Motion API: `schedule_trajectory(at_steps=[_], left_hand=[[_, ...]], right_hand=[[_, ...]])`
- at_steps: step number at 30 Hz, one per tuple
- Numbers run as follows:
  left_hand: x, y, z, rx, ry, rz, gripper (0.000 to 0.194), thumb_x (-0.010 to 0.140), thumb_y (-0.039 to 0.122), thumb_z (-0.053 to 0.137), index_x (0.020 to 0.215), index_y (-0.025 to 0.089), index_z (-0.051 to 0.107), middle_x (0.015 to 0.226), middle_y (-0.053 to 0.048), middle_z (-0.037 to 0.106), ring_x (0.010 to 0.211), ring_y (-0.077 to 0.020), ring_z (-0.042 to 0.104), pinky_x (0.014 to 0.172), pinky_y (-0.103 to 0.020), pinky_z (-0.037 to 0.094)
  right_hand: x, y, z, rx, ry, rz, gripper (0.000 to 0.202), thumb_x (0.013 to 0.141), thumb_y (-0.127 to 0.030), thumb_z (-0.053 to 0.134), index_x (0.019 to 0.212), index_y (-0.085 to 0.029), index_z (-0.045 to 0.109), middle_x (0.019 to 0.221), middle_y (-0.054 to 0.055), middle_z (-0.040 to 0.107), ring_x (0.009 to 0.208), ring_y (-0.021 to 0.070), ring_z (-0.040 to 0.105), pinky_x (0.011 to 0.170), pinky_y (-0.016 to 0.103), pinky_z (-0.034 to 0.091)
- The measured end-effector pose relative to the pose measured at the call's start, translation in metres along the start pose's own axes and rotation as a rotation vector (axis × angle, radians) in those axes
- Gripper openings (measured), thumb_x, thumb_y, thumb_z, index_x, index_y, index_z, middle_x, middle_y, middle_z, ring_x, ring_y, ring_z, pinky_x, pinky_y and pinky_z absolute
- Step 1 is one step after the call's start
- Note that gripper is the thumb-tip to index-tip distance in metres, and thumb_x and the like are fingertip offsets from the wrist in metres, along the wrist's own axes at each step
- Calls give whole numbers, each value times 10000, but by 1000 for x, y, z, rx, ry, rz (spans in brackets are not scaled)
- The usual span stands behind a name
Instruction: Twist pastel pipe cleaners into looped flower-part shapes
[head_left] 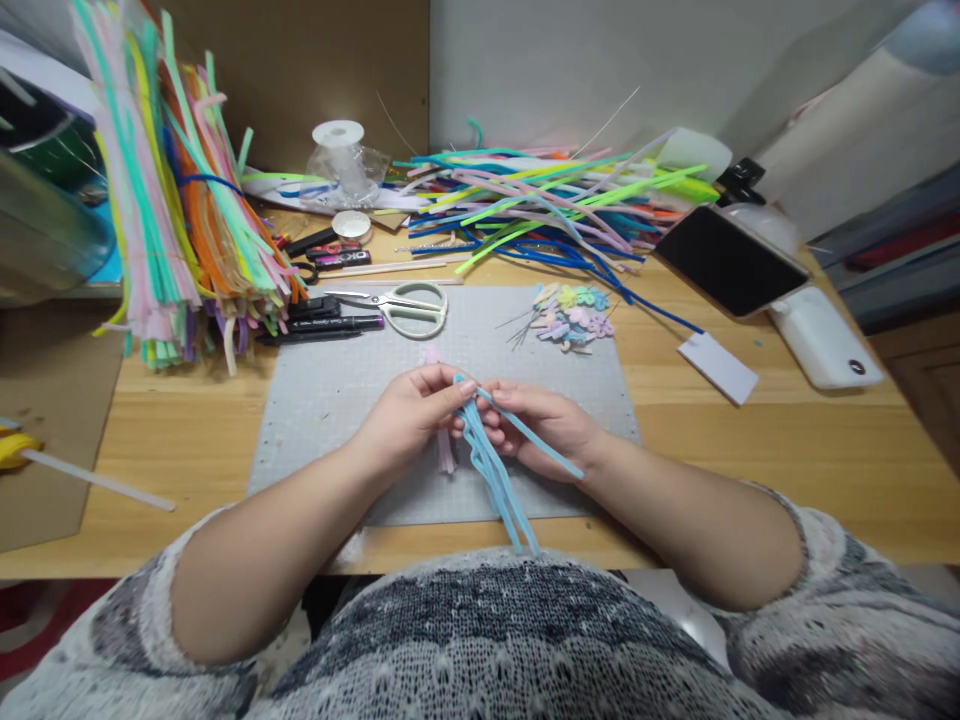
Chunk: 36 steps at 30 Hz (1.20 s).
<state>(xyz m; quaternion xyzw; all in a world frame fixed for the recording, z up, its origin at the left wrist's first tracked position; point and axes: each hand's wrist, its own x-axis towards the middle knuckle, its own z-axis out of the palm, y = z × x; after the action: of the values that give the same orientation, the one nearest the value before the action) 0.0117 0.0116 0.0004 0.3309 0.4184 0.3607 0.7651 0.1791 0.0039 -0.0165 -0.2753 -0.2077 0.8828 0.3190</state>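
Several light blue pipe cleaners (495, 475) hang from my left hand (420, 405), pinched near their top ends between thumb and fingers. Some of them are kinked in waves. My right hand (544, 425) grips one blue strand that slants down to the right across the palm, its upper end close to the left thumb. Both hands meet over the grey cutting mat (315, 430). Partly hidden behind the left hand lies a pale pink bundle (447, 455) of pipe cleaners. On the mat's right side rests a pile of small pastel flowers (574, 318) with thin wire stems.
Green-handled scissors (412, 310) and black markers (337, 327) lie at the mat's upper left. Bundled pipe cleaners (150, 220) stand at left; a loose heap (540, 200) spreads behind. A phone (731, 260), white power bank (825, 338) and white card (718, 367) are at right.
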Motion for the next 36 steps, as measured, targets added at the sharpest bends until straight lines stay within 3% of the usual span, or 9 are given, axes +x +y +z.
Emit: schedule_trajectory(at_steps=[4,9,14,26,36], left_hand=[[0,0,0,-32,16,40,220,675,256,754,722,131,579,639,10,655,497,-59,579,484,-154,442],[0,0,1,-63,12,31,216,666,252,758,720,134,586,648,5,657,543,-83,610,494,-161,452],[-1,0,3,-106,4,18,205,658,234,759,710,128,592,648,8,650,496,-57,567,487,-158,447],[0,-1,2,-130,12,8,224,653,244,763,719,132,580,635,6,640,512,-72,576,483,-159,439],[-2,1,5,-171,-19,-4,215,647,243,767,708,133,592,620,23,629,468,-49,534,473,-161,450]], right_hand=[[0,0,2,2,22,-13,138,722,-221,704,791,-130,627,665,-2,581,574,73,528,536,178,432],[1,0,2,39,-5,16,175,733,-241,704,836,-115,638,677,0,572,558,60,514,477,147,395],[1,0,1,19,5,12,176,696,-236,733,820,-139,655,705,22,642,638,103,597,585,200,480],[0,-1,3,51,-14,23,208,694,-259,733,826,-117,656,683,17,625,585,77,570,473,146,413],[-1,5,3,-93,14,-77,198,700,-282,768,833,-175,668,792,23,713,742,125,663,650,229,493]])
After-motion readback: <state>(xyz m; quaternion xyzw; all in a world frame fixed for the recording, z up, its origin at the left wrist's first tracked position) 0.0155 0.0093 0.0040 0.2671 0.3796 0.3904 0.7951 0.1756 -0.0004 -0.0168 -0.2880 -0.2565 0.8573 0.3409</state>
